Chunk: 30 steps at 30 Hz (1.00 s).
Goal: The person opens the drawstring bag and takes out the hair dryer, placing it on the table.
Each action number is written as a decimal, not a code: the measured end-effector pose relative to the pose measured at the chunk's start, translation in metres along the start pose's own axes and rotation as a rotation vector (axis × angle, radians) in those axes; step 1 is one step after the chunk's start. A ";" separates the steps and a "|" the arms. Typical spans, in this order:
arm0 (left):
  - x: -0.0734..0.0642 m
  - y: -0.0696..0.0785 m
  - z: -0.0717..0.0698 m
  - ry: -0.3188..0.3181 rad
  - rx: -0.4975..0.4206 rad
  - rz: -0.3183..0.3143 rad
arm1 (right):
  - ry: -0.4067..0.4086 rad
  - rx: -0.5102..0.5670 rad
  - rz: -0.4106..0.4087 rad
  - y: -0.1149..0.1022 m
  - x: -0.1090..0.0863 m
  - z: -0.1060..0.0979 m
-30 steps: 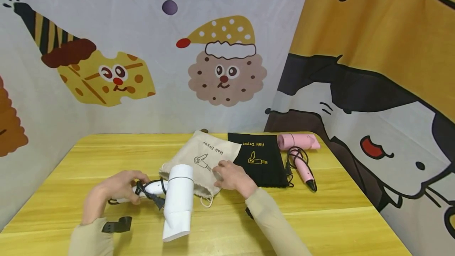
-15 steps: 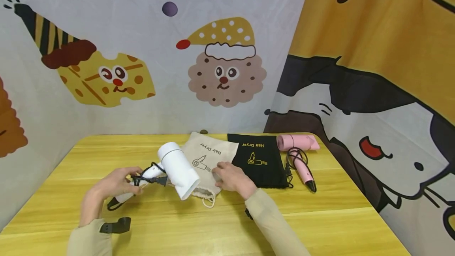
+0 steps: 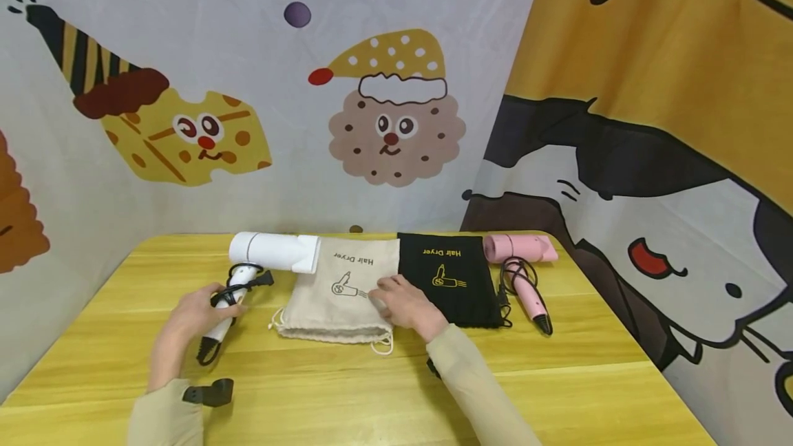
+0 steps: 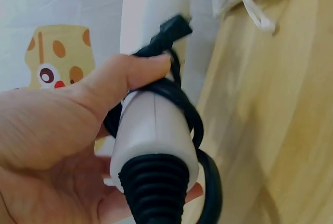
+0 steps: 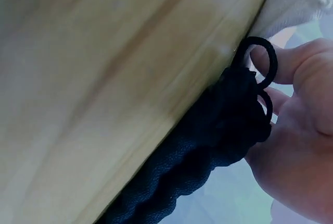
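My left hand (image 3: pixel 201 312) grips the handle of a white hair dryer (image 3: pixel 272 250), with its thumb across the black cord wrapped there. The dryer's barrel lies toward the table's back edge, its nozzle end overlapping the corner of a cream drawstring bag (image 3: pixel 356 313) printed "Hair Dryer". In the left wrist view, the ribbed black cord end (image 4: pixel 156 185) points toward the camera. My right hand (image 3: pixel 405 305) rests on the cream bag's right edge, beside a black drawstring bag (image 3: pixel 458 301); some of its fingers are hidden in the right wrist view.
A pink hair dryer (image 3: pixel 523 248) with its cord wound round the handle lies right of the black bag, near the table's right edge. The yellow wooden table (image 3: pixel 310 391) meets a cartoon-printed cloth backdrop (image 3: pixel 248 33) at the back.
The left hand has moved the white hair dryer from the front to the back left and turned its barrel sideways. The cream bag has turned straighter and shifted left under the right hand.
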<state>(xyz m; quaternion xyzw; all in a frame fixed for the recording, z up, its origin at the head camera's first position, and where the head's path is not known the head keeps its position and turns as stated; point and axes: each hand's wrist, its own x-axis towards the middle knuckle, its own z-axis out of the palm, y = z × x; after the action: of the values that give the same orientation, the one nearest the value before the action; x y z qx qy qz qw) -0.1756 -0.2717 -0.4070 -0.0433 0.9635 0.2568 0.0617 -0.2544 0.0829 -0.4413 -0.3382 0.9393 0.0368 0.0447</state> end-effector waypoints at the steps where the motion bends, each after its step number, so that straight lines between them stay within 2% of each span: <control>1: 0.000 -0.001 0.001 0.007 -0.001 -0.015 | 0.002 -0.006 -0.001 0.001 0.000 0.000; 10: -0.002 -0.004 0.006 0.066 -0.018 -0.148 | -0.005 -0.014 0.026 0.003 0.000 0.001; 23: -0.002 -0.008 0.009 0.080 0.012 -0.188 | -0.026 0.016 0.044 0.002 0.008 0.000; 27: -0.003 -0.005 0.009 0.058 0.035 -0.204 | -0.031 0.068 0.055 0.003 0.007 -0.001; 30: -0.002 0.004 0.014 0.096 0.054 -0.243 | 0.000 0.119 0.059 0.007 0.006 -0.002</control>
<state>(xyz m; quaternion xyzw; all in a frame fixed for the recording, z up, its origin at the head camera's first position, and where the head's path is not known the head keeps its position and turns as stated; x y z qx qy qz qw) -0.1730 -0.2615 -0.4166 -0.1703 0.9595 0.2192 0.0474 -0.2642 0.0844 -0.4396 -0.3069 0.9494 -0.0180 0.0636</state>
